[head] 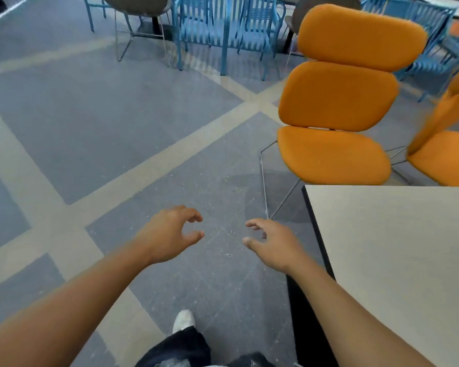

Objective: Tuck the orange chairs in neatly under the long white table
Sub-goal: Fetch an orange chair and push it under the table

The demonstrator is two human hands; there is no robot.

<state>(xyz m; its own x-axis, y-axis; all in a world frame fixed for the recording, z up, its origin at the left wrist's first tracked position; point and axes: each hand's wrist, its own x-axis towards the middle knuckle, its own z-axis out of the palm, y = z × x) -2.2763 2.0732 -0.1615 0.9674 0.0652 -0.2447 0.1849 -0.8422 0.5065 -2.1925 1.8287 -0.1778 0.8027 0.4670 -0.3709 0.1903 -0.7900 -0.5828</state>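
An orange padded chair (337, 102) on thin metal legs stands beyond the far corner of the long white table (392, 250), facing me, its seat just outside the table's edge. A second orange chair (445, 147) stands to its right, cut off by the frame. My left hand (170, 234) and my right hand (270, 242) hover side by side over the floor to the left of the table. Both hold nothing, with fingers curled and apart. Neither hand touches a chair or the table.
Blue slatted metal chairs (223, 30) and a grey chair (135, 6) stand at the back. More blue chairs (432, 30) are behind the orange ones. Grey floor with beige stripes (122, 123) spreads to the left. My white shoe (183, 320) shows below.
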